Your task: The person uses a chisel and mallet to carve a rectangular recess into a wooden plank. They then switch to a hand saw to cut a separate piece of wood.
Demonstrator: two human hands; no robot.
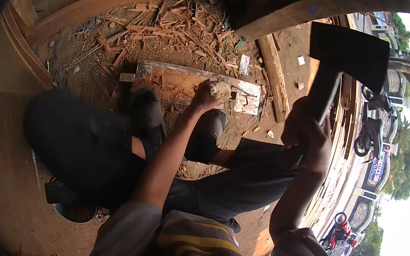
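Note:
Raised at the right, my right hand (309, 135) is wrapped round the handle of a hatchet (352, 53) with a broad dark blade. The blade points up and away from me. My left hand (203, 97) is closed round a piece of wood (220, 91), whose rough pale end faces up. Below that hand lies a worn wooden board (169, 84), flecked with white and strewn with reddish chips. I cannot tell whether the piece touches the board. My dark shoes are close to the board's near side.
Splintered wood chips (172, 27) cover the dirt floor beyond the board. A rough timber (274, 78) lies to its right, near stacked long planks (340, 162). A curved wooden beam (323, 7) crosses the upper right. Parked motorcycles (339, 231) stand outside at the right.

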